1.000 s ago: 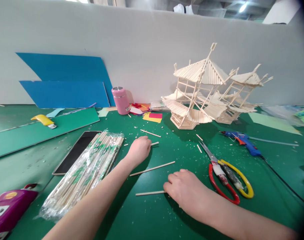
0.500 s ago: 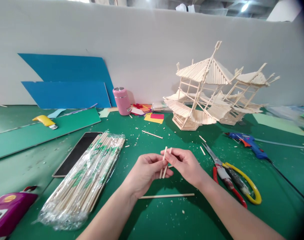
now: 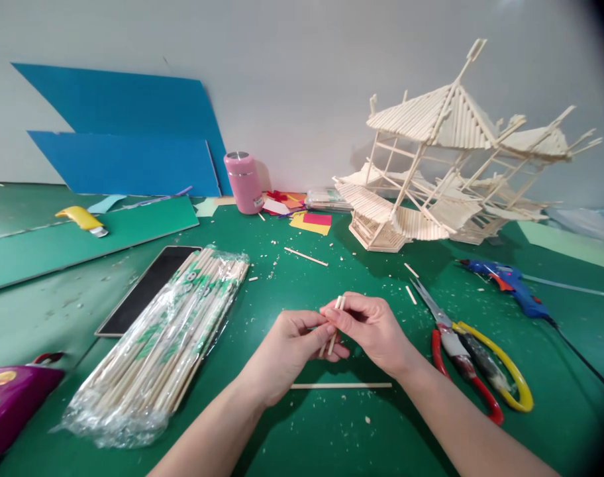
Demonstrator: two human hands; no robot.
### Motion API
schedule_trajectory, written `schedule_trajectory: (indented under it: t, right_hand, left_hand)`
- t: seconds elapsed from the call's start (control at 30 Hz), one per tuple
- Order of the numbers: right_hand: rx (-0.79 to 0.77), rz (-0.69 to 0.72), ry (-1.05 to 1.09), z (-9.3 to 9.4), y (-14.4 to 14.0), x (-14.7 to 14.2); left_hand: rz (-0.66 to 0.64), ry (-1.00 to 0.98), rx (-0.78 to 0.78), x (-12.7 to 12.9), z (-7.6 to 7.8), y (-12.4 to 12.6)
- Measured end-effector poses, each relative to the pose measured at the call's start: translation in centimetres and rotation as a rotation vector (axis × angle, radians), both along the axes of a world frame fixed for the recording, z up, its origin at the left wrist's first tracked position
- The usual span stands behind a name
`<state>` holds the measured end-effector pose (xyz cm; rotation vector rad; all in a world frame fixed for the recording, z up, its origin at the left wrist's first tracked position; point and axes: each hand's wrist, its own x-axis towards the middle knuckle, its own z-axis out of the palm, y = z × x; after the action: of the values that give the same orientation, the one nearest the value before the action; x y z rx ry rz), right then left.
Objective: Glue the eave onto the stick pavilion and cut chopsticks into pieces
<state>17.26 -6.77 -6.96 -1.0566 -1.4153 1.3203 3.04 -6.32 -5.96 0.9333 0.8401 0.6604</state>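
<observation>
From the head view I see my left hand and right hand meeting above the green table, both pinching two short wooden sticks held side by side, nearly upright. A longer stick lies just below them, scissors to the right.

We see two short pale wooden sticks side by side, nearly upright and tilted slightly right, their upper ends level, raised above the green bench near the scene's middle.
</observation>
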Motion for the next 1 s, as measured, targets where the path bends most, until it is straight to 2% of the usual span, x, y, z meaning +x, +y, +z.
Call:
schedule_trajectory:
  t: [0.17, 0.37, 1.0]
  right_hand:
    - [0.001, -0.138, -0.015, -0.03, 0.32, 0.4]
    - [-0.054, -0.108, 0.022, -0.51, 0.38, 0.48]
    - [-0.004, -0.131, -0.045, -0.45, 0.14, 0.16]
  left_hand:
    - [-0.047, -0.052, -0.108, 0.0, -0.25, -0.15]
    - [-0.04, -0.062, -0.134, 0.12, -0.5, -0.24]
    - [-0.028, -0.088, -0.1, 0.01, -0.75, -0.25]
